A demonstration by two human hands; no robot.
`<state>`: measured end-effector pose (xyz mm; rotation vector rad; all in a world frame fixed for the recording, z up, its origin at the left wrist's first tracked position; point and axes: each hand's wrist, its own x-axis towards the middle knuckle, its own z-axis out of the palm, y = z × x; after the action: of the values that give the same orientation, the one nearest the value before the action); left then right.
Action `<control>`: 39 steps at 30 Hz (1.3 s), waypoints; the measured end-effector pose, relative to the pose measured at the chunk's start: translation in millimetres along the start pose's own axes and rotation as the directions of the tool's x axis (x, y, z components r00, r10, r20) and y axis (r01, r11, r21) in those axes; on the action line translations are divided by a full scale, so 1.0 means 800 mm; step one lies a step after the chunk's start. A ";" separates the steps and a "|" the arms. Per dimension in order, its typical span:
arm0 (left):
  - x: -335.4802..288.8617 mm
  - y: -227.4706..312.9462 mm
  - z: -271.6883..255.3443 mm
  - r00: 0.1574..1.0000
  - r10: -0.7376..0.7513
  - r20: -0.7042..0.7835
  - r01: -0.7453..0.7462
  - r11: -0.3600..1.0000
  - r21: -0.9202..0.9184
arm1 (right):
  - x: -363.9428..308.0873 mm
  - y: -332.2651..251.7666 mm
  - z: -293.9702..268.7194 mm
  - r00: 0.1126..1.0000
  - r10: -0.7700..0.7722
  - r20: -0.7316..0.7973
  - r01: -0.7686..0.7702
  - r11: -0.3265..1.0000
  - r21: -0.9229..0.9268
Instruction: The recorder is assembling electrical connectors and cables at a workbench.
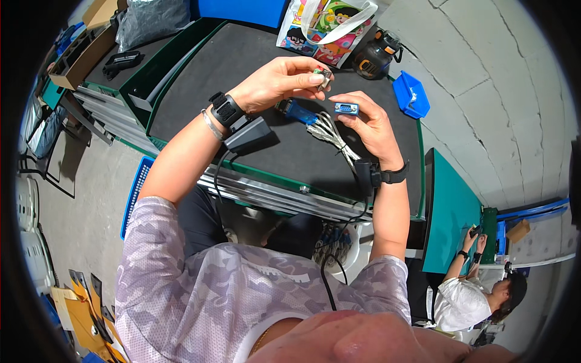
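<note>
My left hand [284, 81] is closed, pinching a small connector [322, 77] with a metallic part and a bit of green, above the workbench. Close by on the right, my right hand [372, 124] pinches a blue serial plug [346, 109] between thumb and fingers, its pin face turned toward me. Between and below the hands lies a coiled pale cable [331, 136], bound with a tie. Another blue plug [299, 112] with a dark end rests at the coil's left side. Whether the plug in my right hand joins this cable is hidden by the fingers.
The dark mat [200, 91] covers the bench. At its back stand a cartoon-print bag [330, 36], a dark bottle [376, 54] and a small blue bin [411, 95]. A white bucket of cables [357, 248] sits below. At right, another person [466, 302] works at a green table [454, 212].
</note>
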<state>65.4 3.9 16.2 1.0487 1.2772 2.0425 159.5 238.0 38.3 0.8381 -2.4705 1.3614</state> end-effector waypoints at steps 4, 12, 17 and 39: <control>-0.002 -0.001 0.002 0.998 -0.012 0.056 0.011 1.000 0.019 | -0.002 0.000 0.002 0.995 0.099 -0.002 -0.098 0.992 0.075; 0.000 -0.008 0.007 0.996 -0.068 0.065 0.061 0.992 0.108 | -0.006 0.007 0.003 0.978 0.209 0.017 -0.209 0.966 0.154; 0.001 -0.013 0.003 0.994 -0.035 0.100 0.019 0.988 0.151 | -0.006 0.006 0.005 0.982 0.189 0.005 -0.189 0.982 0.021; 0.006 -0.024 0.000 1.000 -0.006 0.003 0.005 0.926 0.378 | -0.005 0.006 0.010 0.977 0.207 -0.042 -0.212 0.963 -0.167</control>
<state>63.3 15.7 0.6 1.2105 1.7167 1.8266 160.5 234.6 28.7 0.5319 -2.6726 1.1889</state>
